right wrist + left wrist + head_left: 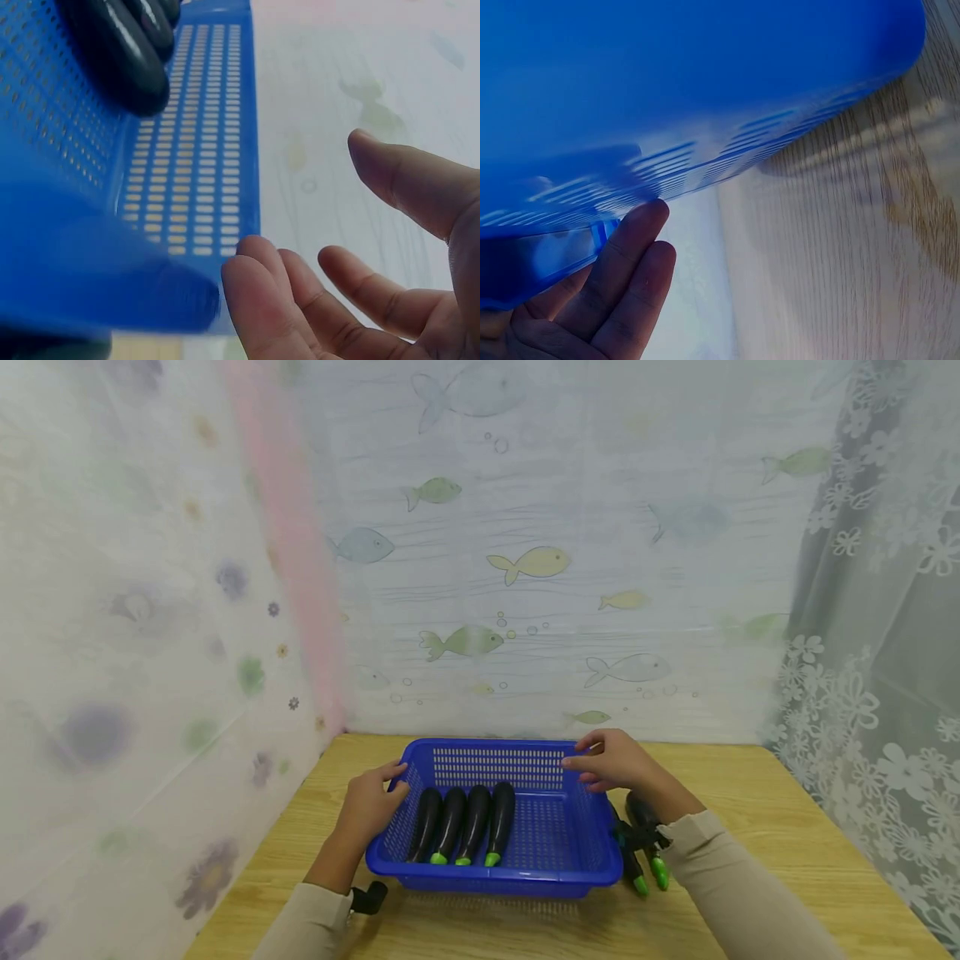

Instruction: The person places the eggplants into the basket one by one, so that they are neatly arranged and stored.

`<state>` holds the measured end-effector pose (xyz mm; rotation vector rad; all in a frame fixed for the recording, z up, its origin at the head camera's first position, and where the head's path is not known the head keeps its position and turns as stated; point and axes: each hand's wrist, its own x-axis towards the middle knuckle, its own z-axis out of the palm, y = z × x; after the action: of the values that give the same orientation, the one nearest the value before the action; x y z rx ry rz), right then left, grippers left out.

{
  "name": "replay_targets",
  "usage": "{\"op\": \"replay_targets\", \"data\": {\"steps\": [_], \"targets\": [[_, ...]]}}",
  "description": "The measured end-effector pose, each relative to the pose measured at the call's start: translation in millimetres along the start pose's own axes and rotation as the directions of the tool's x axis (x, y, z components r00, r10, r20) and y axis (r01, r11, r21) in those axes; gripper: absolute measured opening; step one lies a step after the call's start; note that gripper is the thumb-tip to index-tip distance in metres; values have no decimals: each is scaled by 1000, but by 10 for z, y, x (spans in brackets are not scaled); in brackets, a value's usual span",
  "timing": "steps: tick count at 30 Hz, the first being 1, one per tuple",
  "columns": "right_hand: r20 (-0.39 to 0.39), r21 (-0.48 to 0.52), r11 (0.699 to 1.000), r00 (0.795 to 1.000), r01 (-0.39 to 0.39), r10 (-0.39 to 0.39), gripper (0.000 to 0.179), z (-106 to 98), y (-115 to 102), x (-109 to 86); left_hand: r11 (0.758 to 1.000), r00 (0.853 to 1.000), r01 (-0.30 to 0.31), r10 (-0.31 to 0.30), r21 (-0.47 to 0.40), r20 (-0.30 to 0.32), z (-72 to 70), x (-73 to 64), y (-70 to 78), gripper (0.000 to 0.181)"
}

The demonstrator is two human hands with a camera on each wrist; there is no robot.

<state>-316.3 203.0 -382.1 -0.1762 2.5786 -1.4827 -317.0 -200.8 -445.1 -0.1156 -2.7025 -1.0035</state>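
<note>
A blue plastic basket (487, 881) with slotted walls stands on the table. Several dark eggplants (477, 822) with green stem ends lie side by side in its left half. My left hand (369, 806) holds the basket's left rim; the left wrist view has its fingers (641, 277) along the outside of the slotted wall. At the back right corner, my right hand (611, 760) hovers with thumb and fingers spread, nothing between them. In the right wrist view its fingertips (251, 281) are right by the basket's corner.
Two more eggplants (658, 870) lie on the wooden table (750, 843) to the right of the basket, partly hidden by the right wrist's black camera strap (637, 835). A fish-patterned curtain (525, 610) hangs behind the table, with a flowered sheet (150, 693) at the left.
</note>
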Motion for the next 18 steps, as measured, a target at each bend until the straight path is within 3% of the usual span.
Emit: {"op": "replay_targets", "data": {"steps": [7,18], "targets": [[-23,7,1000,999,-24,24,70,-142,106,-118,1000,1000,-5,5,-3,0,-3,-3,-6,44],[-70,-77,996,996,-54,48,70,-351,407,-228,1000,1000,25,-25,-6,8,6,-1,1,44]]}}
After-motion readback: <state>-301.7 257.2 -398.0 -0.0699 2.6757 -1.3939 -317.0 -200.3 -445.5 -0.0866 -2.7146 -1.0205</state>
